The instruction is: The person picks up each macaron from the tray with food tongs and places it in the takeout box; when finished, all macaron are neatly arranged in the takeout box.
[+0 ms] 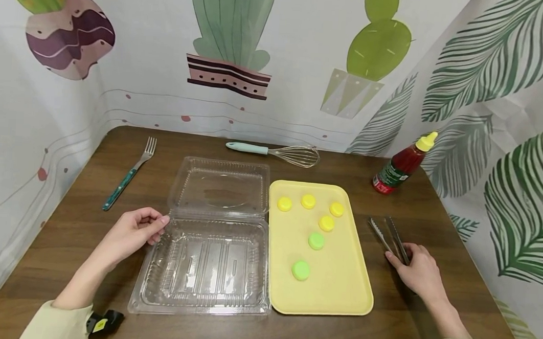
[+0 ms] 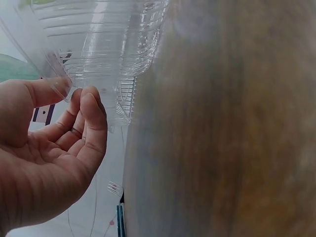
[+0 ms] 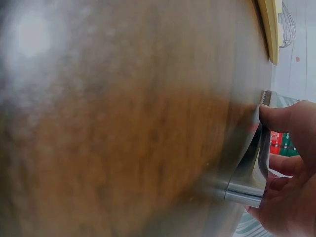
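Note:
My left hand (image 1: 135, 230) pinches the left rim of the clear plastic clamshell container (image 1: 155, 286) between thumb and index finger, near its hinge. The container lies with its lid (image 1: 225, 180) folded back, away from me. In the left wrist view the thumb and fingertip meet at the clear rim (image 2: 66, 91). On the right, my right hand (image 1: 418, 272) grips metal tongs (image 1: 398, 242) around their sides, tips pointing away from me and spread apart. The right wrist view shows the thumb on one arm of the tongs (image 3: 252, 168).
A yellow tray (image 1: 334, 295) beside the container bears several yellow discs (image 1: 326, 223) and two green discs (image 1: 300, 270). A whisk (image 1: 272, 151) lies at the back, a fork (image 1: 130, 175) at the left. A red sauce bottle (image 1: 400, 166) stands at back right.

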Action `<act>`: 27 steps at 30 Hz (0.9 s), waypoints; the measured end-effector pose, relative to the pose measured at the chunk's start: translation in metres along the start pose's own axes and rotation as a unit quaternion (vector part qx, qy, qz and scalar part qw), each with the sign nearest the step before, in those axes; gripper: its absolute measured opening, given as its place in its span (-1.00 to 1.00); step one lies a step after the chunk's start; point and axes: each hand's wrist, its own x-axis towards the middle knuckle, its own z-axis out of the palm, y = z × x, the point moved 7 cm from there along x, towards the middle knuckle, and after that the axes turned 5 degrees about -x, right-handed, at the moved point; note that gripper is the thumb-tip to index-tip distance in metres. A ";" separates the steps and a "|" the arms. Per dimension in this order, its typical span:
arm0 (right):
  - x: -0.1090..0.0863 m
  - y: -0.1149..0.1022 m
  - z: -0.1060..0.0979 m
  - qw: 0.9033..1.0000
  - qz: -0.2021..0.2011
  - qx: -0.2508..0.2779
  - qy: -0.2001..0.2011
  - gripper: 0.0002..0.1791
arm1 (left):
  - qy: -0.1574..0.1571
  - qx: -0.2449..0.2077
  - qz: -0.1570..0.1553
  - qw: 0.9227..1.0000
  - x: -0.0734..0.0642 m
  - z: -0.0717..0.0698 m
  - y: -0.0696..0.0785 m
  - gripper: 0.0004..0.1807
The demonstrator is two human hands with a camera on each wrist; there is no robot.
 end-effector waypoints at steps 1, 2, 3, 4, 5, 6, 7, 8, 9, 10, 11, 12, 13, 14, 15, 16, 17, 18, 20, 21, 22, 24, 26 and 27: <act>0.000 0.000 -0.001 1.000 -0.001 0.000 0.003 -0.39 | 0.000 0.001 0.001 1.000 0.000 0.000 0.000 -0.63; 0.000 0.000 -0.001 1.000 -0.001 0.001 0.004 -0.40 | 0.001 0.001 0.002 1.000 0.000 0.000 0.000 -0.63; 0.000 -0.001 -0.002 1.000 -0.001 0.001 0.007 -0.40 | 0.002 0.001 0.003 1.000 0.000 0.000 0.000 -0.63; 0.000 -0.001 -0.003 1.000 -0.002 0.001 0.009 -0.40 | 0.002 0.001 0.004 1.000 0.000 0.000 0.000 -0.63; 0.001 -0.001 -0.003 1.000 -0.002 0.002 0.010 -0.40 | 0.003 0.002 0.005 1.000 0.000 0.000 0.000 -0.63; 0.001 -0.001 -0.004 1.000 -0.003 0.002 0.012 -0.41 | 0.003 0.002 0.005 1.000 0.000 0.000 0.000 -0.63; 0.001 -0.001 -0.005 1.000 -0.004 0.004 0.013 -0.41 | 0.003 0.002 0.006 1.000 0.000 0.000 0.000 -0.64; 0.001 -0.002 -0.007 1.000 -0.006 0.005 0.015 -0.42 | 0.003 0.002 0.006 1.000 0.000 0.000 0.000 -0.64; 0.002 -0.002 -0.008 1.000 -0.008 0.006 0.018 -0.43 | 0.003 0.002 0.006 1.000 0.000 0.000 0.000 -0.64; 0.002 -0.003 -0.010 1.000 -0.010 0.008 0.022 -0.44 | 0.003 0.002 0.006 1.000 0.000 0.000 0.000 -0.64; 0.002 -0.004 -0.012 1.000 -0.013 0.009 0.027 -0.46 | 0.002 0.002 0.006 1.000 0.000 0.000 0.000 -0.64; 0.002 -0.004 -0.013 0.999 -0.015 0.011 0.032 -0.48 | 0.001 0.002 0.006 1.000 0.000 0.000 0.000 -0.64; 0.002 -0.005 -0.015 0.999 -0.015 0.013 0.036 -0.50 | 0.001 0.002 0.006 1.000 0.000 0.000 0.000 -0.63; 0.002 -0.005 -0.017 0.999 -0.015 0.013 0.042 -0.52 | 0.000 0.002 0.006 1.000 0.000 0.000 0.000 -0.63; 0.003 -0.005 -0.018 0.999 -0.015 0.014 0.045 -0.53 | 0.000 0.003 0.006 1.000 0.000 0.000 0.000 -0.62; 0.003 -0.006 -0.020 0.999 -0.016 0.014 0.049 -0.54 | 0.000 0.004 0.006 1.000 0.000 0.000 0.000 -0.62; 0.004 -0.006 -0.021 0.998 -0.016 0.013 0.051 -0.55 | 0.000 0.004 0.006 1.000 0.000 0.000 0.000 -0.62; 0.005 -0.006 -0.023 0.998 -0.015 0.014 0.052 -0.56 | 0.000 0.004 0.006 1.000 0.000 0.000 0.000 -0.62; 0.006 -0.007 -0.026 0.998 -0.020 0.014 0.054 -0.57 | 0.000 0.003 0.005 1.000 0.000 0.000 0.000 -0.62; 0.006 -0.008 -0.028 0.998 -0.022 0.013 0.054 -0.56 | 0.000 0.003 0.005 1.000 0.000 0.000 -0.001 -0.62; 0.007 -0.008 -0.030 0.998 -0.025 0.011 0.054 -0.55 | 0.000 0.003 0.005 1.000 0.000 0.000 -0.001 -0.62; 0.009 -0.009 -0.034 0.998 -0.030 0.009 0.054 -0.54 | 0.000 0.003 0.006 1.000 0.000 0.000 -0.001 -0.62; 0.011 -0.009 -0.039 0.998 -0.035 0.004 0.052 -0.53 | 0.000 0.003 0.007 1.000 0.000 0.000 -0.001 -0.63; 0.011 -0.010 -0.041 0.998 -0.036 0.002 0.051 -0.51 | 0.001 0.004 0.007 1.000 0.000 0.000 -0.001 -0.63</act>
